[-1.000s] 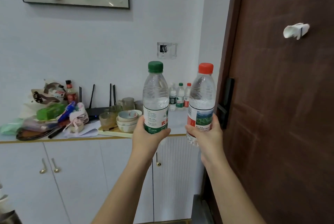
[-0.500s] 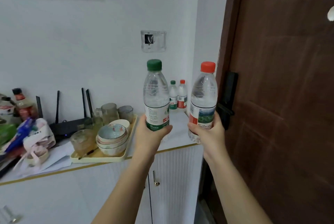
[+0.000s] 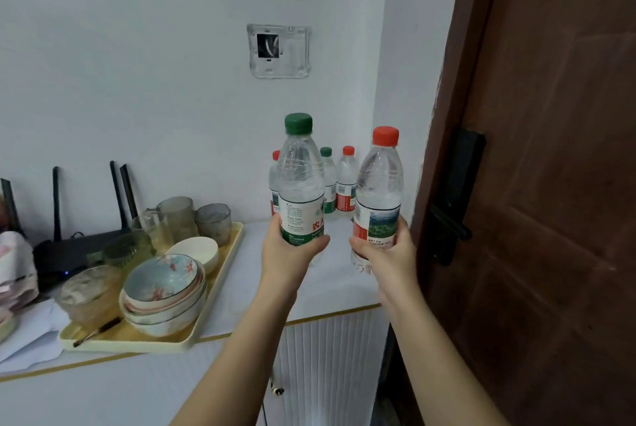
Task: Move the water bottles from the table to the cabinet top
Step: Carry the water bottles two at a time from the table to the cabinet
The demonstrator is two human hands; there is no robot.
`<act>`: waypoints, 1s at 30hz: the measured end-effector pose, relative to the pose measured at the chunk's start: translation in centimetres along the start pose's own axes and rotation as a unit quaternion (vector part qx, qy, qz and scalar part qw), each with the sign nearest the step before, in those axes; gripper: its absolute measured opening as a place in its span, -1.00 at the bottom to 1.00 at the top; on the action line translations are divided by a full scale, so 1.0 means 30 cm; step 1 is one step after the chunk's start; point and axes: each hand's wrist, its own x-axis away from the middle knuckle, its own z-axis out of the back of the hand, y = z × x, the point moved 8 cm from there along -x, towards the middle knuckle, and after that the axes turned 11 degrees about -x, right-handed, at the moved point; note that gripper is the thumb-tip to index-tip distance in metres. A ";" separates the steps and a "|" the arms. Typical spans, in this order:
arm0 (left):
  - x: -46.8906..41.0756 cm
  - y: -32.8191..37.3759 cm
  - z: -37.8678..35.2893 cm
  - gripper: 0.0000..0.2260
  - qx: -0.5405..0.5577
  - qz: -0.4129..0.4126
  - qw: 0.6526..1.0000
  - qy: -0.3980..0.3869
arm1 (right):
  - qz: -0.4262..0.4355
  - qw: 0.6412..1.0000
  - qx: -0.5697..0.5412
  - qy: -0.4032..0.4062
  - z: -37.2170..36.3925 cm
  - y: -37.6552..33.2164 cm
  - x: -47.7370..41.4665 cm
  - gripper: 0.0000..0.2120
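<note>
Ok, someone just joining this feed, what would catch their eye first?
The two upright water bottles held up mid-frame: a green-capped bottle in the left hand and a red-capped bottle in the right hand. Behind them, three more bottles stand in the back corner of the white cabinet top. Left of the hands, a yellow tray carries stacked bowls and glasses.
</note>
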 end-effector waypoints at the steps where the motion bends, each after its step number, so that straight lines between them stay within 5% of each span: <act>1: -0.037 -0.016 -0.031 -0.52 -0.001 0.003 1.000 0.003 | -0.002 1.000 0.000 -0.008 0.001 0.015 -0.052 -0.36; 12: -0.267 -0.324 -0.262 -0.52 -0.054 0.068 0.995 0.053 | -0.046 0.985 0.119 -0.115 0.031 0.320 -0.409 -0.42; 30: -0.407 -0.588 -0.375 -0.44 -0.104 0.086 0.990 -0.035 | -0.073 0.974 0.180 -0.118 0.066 0.569 -0.547 -0.36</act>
